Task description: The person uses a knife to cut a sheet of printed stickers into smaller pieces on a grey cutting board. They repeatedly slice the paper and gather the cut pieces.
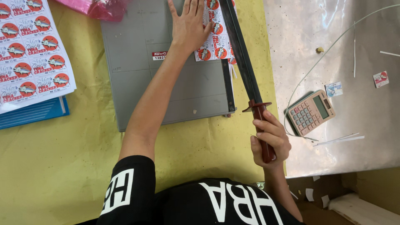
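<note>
Guillotine paper cutter (166,83), a grey gridded board, lies on a yellow-covered table (62,166) and is the biggest thing in play, with its long dark blade arm (241,58) raised at a slant over the board's right edge. Beside the yellow cover a bare metal surface (333,41) carries a small calculator (310,112), a few loose cut labels and thin paper strips. At the far left a stack of uncut label sheets (31,50), printed with rows of red-and-white fish stickers, rests on a blue folder (33,112). A narrower strip of the same labels (214,37) lies on the board against the cutting edge, and the left hand (189,27) is spread flat, fingers extended, pressing it down. The right hand (271,139) is wrapped in a closed grip around the dark red handle (262,133) at the blade's near end. Judging from the lifted blade and the pinned sheet, the work looks to be at the moment of alignment just ahead of a cut; bringing the blade down would call for the flat hand to keep the strip from sliding and to stay clear of the cutting edge.
</note>
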